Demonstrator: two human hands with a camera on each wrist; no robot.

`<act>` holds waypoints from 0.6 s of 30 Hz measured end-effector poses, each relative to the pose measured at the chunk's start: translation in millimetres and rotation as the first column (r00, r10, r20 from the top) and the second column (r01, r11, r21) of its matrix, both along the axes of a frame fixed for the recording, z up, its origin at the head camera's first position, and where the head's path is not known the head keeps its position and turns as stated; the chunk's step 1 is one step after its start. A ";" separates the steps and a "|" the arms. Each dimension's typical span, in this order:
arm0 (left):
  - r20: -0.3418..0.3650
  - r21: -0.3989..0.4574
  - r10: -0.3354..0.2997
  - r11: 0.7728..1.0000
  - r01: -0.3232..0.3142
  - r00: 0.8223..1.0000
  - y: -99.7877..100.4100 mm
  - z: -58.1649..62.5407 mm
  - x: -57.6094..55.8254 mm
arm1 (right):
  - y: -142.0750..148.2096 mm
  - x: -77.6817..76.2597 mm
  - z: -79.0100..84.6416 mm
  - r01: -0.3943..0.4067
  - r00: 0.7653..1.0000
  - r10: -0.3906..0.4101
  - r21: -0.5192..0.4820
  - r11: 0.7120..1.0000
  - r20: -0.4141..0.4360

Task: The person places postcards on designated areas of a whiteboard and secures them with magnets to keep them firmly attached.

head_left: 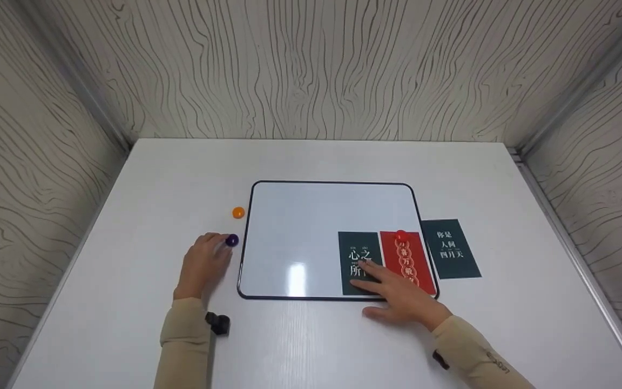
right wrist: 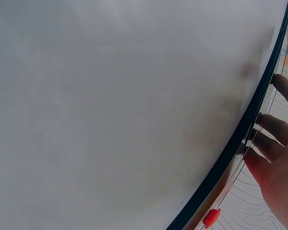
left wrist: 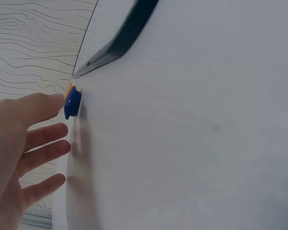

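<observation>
My left hand [head_left: 203,265] is beside a dark purple-blue round magnet [head_left: 232,240] left of the whiteboard [head_left: 289,216]. In the left wrist view the thumb tip meets or nearly meets the magnet [left wrist: 73,102]; the other visible fingers are extended and apart. Spread over a dark green card [head_left: 359,240] with white characters is my right hand [head_left: 400,296], fingertips on the card. That card lies on the board's lower right part, beside a red card [head_left: 421,265]. A red magnet [head_left: 401,235] sits at the red card's top edge.
An orange magnet [head_left: 238,212] lies on the white table [head_left: 181,173] just left of the board. Another dark green card [head_left: 457,265] lies against the board's right edge. Wood-patterned walls [head_left: 311,70] stand behind and at both sides.
</observation>
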State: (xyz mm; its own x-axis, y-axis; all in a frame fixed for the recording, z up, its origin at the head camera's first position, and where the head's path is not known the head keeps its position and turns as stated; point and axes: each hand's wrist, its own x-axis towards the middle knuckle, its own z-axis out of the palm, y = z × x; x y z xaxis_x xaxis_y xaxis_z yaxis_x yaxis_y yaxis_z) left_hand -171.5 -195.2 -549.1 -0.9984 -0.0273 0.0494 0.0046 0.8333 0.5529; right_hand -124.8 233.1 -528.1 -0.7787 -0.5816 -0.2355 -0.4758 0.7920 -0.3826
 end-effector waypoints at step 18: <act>-0.007 -0.003 0.090 0.996 -0.090 0.996 2.7 -9.0 -7.8 | -0.4 -0.1 0.2 -0.016 1.000 0.017 0.025 1.000 -0.020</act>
